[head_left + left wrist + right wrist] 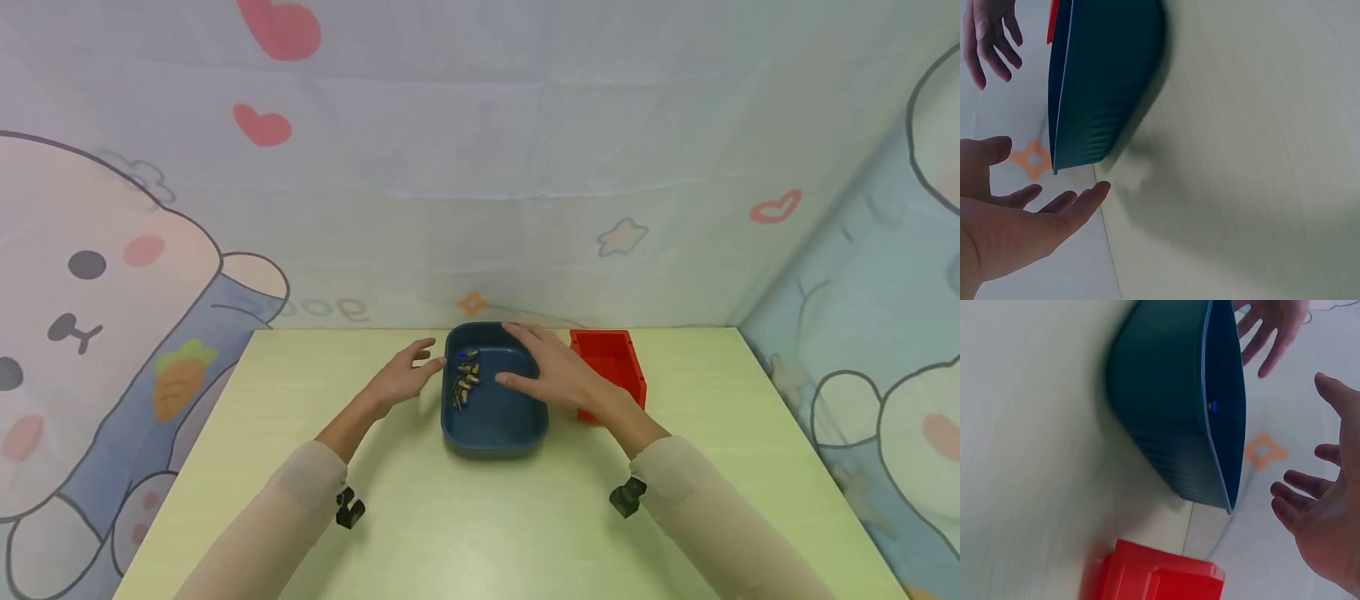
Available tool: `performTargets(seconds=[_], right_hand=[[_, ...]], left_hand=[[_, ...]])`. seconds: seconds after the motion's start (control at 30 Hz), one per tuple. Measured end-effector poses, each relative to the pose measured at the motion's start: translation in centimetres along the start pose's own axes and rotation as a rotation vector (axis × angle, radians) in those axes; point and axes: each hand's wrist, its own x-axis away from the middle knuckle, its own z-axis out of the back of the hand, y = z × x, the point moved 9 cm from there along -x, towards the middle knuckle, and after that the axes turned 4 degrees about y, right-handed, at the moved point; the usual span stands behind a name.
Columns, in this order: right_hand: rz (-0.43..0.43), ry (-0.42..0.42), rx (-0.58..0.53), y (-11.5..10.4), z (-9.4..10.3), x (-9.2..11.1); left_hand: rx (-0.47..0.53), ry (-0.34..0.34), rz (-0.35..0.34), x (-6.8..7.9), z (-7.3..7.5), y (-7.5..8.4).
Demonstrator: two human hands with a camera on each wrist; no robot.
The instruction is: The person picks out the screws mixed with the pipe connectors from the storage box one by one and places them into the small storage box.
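Observation:
A dark blue plastic tub [495, 425] stands on the table near the back edge. Several small brass-coloured fittings [467, 379], some with blue parts, lie in a loose cluster on the left side of its floor. My left hand [401, 379] is just left of the tub, fingers spread, thumb tip close to the left rim. The left wrist view shows this hand [1029, 225] with nothing in it. Over the tub's right rim, my right hand [555, 367] reaches with loosely bent fingers and thumb apart. In the right wrist view, that hand [1329, 500] holds nothing.
A red plastic bin [611, 358] sits right of the tub, partly hidden behind my right hand and forearm. The pale wooden table [480, 517] ends at a wall hung with printed cloth [450, 208]. Another printed cloth [862, 317] hangs along the right side.

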Motion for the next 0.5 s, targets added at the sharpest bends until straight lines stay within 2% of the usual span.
performTargets(seconds=[0.13, 0.33, 0.5], right_hand=[[0.006, -0.014, -0.011, -0.6, -0.7, -0.1], [0.032, -0.023, -0.027, -1.1, -1.3, -0.5], [0.038, -0.031, -0.09, -1.4, -1.5, -0.7]], left_hand=[[0.113, -0.021, 0.053, 0.0, -0.5, -0.4], [0.187, -0.02, 0.097, -0.1, -0.5, -0.6], [0.248, -0.022, 0.126, -0.2, -0.8, -0.3]])
